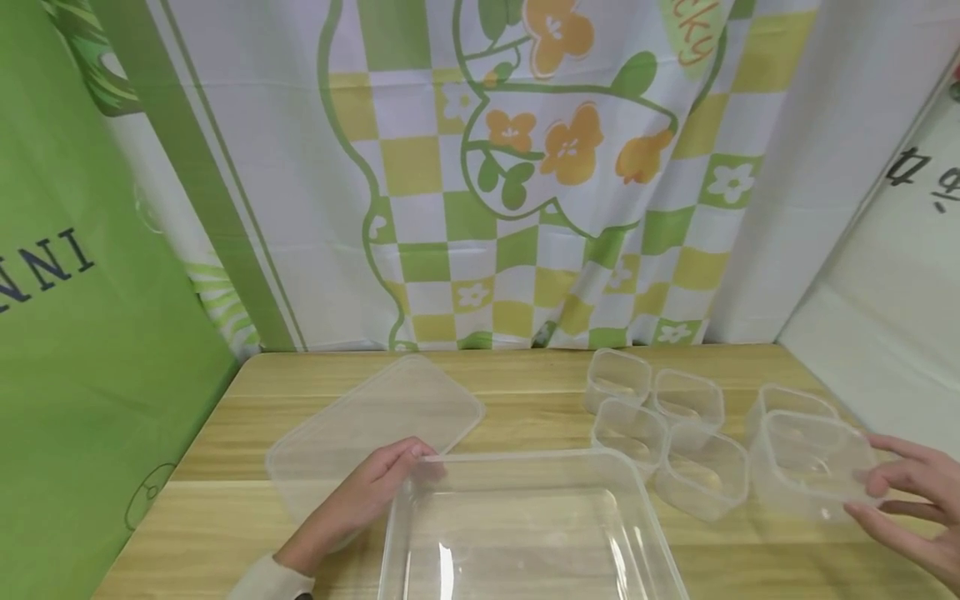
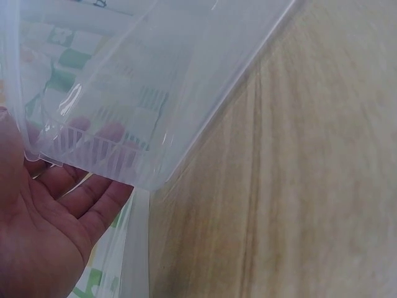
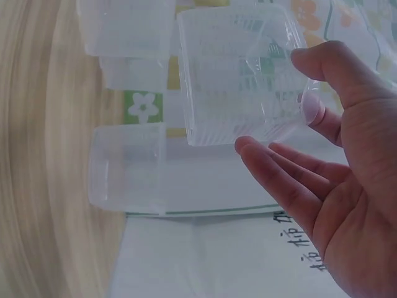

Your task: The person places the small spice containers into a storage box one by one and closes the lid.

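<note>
My left hand point(image 1: 378, 483) grips the far left corner of a large clear plastic container point(image 1: 525, 457). In the left wrist view the thumb is on the rim and the fingers lie against the outer wall. On the right, my right hand point(image 1: 918, 500) pinches a small clear square container point(image 1: 813, 487) at its side, thumb on one side of the rim. The right wrist view shows this small container point(image 3: 229, 74) raised off the table and tilted. Just behind it stands another small container point(image 1: 795, 400), partly hidden.
Several more small clear containers point(image 1: 701, 471) stand grouped right of the large one. A flat clear rectangular lid point(image 1: 375, 412) lies at the left, partly under my left forearm. The wooden table point(image 1: 525, 387) meets a patterned curtain point(image 1: 480, 208) at the back.
</note>
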A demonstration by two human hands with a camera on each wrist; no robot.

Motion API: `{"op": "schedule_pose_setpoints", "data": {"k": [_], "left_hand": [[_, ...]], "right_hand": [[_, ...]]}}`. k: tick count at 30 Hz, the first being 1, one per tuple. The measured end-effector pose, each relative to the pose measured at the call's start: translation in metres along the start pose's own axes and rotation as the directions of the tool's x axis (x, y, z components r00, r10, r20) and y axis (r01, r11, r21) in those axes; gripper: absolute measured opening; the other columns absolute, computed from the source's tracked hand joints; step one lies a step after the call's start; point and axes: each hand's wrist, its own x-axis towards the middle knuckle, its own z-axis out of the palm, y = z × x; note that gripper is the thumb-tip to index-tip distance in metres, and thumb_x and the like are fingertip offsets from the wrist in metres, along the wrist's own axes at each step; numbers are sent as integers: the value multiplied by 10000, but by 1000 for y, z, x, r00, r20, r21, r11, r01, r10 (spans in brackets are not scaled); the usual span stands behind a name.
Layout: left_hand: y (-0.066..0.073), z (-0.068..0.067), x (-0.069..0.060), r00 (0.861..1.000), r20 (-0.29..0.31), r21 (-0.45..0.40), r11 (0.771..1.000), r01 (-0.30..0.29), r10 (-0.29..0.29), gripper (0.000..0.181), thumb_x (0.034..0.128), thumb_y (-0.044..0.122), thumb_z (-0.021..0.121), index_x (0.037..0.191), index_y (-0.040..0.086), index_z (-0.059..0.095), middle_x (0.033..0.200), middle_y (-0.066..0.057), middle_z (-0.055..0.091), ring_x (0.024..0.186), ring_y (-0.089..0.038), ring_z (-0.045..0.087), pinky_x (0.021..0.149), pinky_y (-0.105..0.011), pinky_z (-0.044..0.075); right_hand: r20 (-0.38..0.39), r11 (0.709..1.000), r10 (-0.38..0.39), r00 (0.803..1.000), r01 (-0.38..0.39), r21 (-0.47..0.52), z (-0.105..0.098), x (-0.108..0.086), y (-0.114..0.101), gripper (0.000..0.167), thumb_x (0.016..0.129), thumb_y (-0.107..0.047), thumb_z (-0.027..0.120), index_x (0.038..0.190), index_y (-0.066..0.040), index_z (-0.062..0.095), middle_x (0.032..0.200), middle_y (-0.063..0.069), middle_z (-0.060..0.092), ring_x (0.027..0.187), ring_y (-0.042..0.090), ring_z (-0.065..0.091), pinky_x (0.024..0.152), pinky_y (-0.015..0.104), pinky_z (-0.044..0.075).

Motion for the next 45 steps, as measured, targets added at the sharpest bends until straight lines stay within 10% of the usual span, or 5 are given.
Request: {"op": "schedule_pose_setpoints", "data": {"k": [21, 45], "left_hand": [[2, 0, 1, 1000, 8, 49, 999, -18, 17, 427, 1155, 306, 301, 1167, 119, 685, 1130, -10, 715, 1146, -203, 639, 1055, -441, 460], [3, 1, -1, 1000, 13, 27, 999, -26, 26, 436, 1157, 282, 298, 1185, 56, 671, 1126, 2, 722, 1121, -215, 658, 1031, -395, 485]], "right_hand": [[120, 999, 45, 992, -45, -7, 29, 29, -73, 519, 609, 245, 846, 907, -129, 645, 1332, -106, 547, 1223, -61, 499, 735, 58, 493], [278, 989, -110, 954, 77, 127, 95, 57, -129, 492, 719, 44, 904, 944, -242, 574, 1366, 111, 589, 1011, 115, 675, 675, 192, 569]]}}
